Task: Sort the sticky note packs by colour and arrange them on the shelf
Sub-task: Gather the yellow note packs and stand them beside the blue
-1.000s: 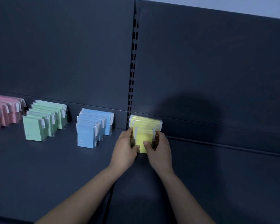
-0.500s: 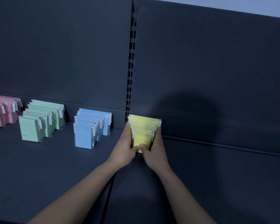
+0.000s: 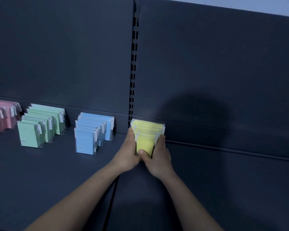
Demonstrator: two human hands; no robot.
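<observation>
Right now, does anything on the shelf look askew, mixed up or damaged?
Nothing stands out. The pink packs, green packs and blue packs stand in single-colour rows; the left hand and right hand press the yellow packs from both sides.

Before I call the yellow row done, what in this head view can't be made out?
- Yellow sticky note packs: the left hand and right hand cover the row's sides and the front pack's lower part, so count and alignment are unclear.
- Pink sticky note packs: cut off by the left edge, so the row's length is unknown.
- Print on the front blue sticky note pack: too small to read.
</observation>
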